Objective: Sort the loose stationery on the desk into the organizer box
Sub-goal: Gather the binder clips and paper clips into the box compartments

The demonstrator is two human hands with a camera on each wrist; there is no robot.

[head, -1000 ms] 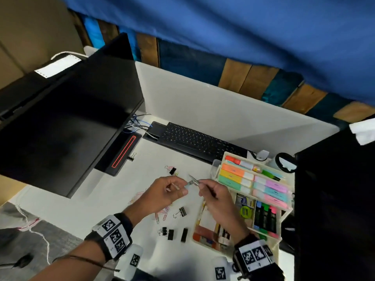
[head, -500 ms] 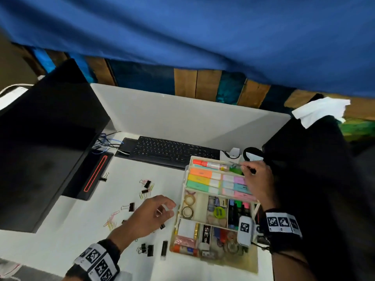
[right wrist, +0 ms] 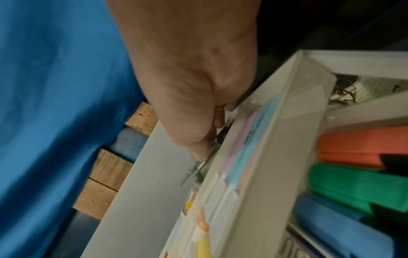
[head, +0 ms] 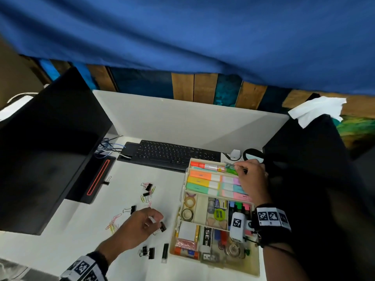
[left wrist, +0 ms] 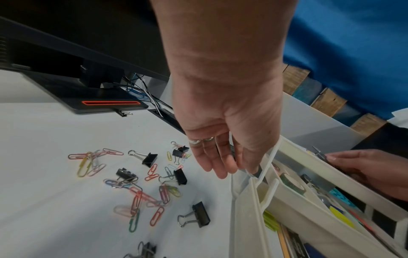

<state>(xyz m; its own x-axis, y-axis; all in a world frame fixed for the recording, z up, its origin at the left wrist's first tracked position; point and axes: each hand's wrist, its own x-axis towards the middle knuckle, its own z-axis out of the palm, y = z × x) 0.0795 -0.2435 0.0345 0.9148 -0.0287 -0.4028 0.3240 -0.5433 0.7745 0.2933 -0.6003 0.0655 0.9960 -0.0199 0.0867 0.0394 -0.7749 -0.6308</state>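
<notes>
The cream organizer box (head: 181,197) stands open at the desk's right, its tiers full of sticky notes, markers and tape. My right hand (head: 240,167) is over the far top tray and pinches a small metal tool (head: 230,164), whose tip shows past my thumb (right wrist: 192,172). My left hand (head: 154,220) hovers just above the desk left of the box, fingers relaxed (left wrist: 220,167) and holding nothing. Black binder clips (head: 163,227) and coloured paper clips (head: 113,222) lie scattered under and around it, as the left wrist view shows with a binder clip (left wrist: 199,215) and paper clips (left wrist: 88,162).
A black keyboard (head: 172,153) lies behind the box. A large dark monitor (head: 40,149) and its base (head: 95,179) fill the left, with cables (head: 109,147) beside them. A tall black object (head: 314,159) with a white tissue (head: 316,110) borders the right.
My right hand carried the metal tool from mid-desk to the box's far top tray. My left hand let go of the tool and dropped toward the binder clips.
</notes>
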